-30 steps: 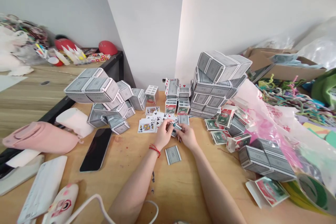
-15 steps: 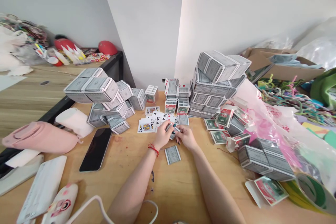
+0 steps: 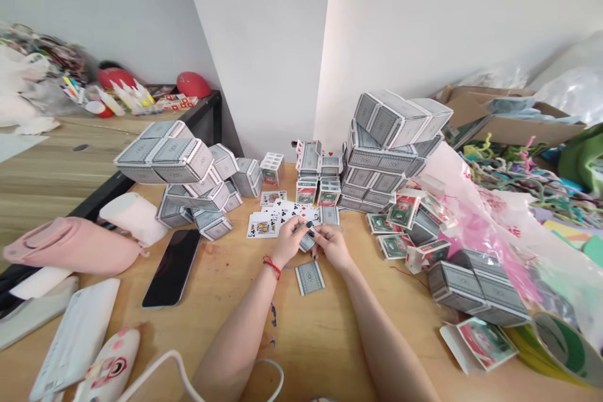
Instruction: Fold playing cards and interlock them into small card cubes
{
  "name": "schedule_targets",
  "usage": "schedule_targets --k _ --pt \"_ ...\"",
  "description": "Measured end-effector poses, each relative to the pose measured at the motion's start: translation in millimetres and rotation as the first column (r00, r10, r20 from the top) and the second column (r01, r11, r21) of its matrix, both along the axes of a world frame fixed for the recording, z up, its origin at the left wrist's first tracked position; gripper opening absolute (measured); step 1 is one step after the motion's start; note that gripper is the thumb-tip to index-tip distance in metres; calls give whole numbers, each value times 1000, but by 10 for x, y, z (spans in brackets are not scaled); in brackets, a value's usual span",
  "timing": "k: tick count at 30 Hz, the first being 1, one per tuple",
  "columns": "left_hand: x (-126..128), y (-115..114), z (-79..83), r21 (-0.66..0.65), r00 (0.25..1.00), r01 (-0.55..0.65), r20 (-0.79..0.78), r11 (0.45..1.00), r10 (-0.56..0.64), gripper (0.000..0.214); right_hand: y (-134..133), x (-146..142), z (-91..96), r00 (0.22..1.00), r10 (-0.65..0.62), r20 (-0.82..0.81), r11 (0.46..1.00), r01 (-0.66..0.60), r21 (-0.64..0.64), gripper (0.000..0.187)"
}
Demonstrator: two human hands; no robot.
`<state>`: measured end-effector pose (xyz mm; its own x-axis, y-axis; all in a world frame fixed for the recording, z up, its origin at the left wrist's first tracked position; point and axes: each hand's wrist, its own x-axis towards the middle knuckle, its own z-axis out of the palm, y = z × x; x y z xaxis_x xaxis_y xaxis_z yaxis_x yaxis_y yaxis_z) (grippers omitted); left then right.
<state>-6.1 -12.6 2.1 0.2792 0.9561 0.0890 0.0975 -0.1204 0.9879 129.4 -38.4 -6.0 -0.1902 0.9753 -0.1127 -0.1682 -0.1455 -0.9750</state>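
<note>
My left hand [image 3: 289, 242] and my right hand [image 3: 332, 249] meet over the middle of the table, both closed with fingertips pressed together. Between them is a playing card [image 3: 307, 244], grey back showing, partly covered by the fingers; whether it is one card or more I cannot tell. Just below, a grey-backed card [image 3: 309, 278] lies flat on the wood. Beyond the fingers, face-up cards [image 3: 264, 226] overlap, a king of clubs among them. Past these stand small card boxes [image 3: 307, 192] with grey-backed cards around and above them.
A tall stack of card-covered blocks [image 3: 374, 157] rises at right, another [image 3: 181, 160] at left. Loose card boxes [image 3: 396, 245] lie right, near a tape roll [image 3: 556, 348]. A black phone [image 3: 172, 269], pink pouch [image 3: 75, 245] and white cable [image 3: 176, 361] are left.
Both hands have shifted only slightly, and the fingertips have changed position on the held card, so more of its grey back shows. The stacks and loose cards stay put.
</note>
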Motion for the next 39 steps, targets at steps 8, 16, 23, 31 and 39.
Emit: schedule_targets --k 8,16,23,31,39 --pt "28 -27 49 27 998 -13 -57 1000 14 27 -2 36 -31 980 196 35 980 -195 -44 31" --pt "29 -20 33 50 996 4 -89 999 0 27 -6 40 -60 979 200 44 978 -197 -65 28" --pt "28 -13 27 16 998 -64 20 998 63 26 24 -40 -42 989 24 -143 992 -42 -121 32" --pt "52 -20 22 167 985 -89 -133 982 112 27 48 -40 -18 957 -135 -258 985 103 -135 32" --pt "38 -9 -15 69 984 -92 -149 993 102 30 26 -28 -24 999 -49 13 998 49 -47 37"
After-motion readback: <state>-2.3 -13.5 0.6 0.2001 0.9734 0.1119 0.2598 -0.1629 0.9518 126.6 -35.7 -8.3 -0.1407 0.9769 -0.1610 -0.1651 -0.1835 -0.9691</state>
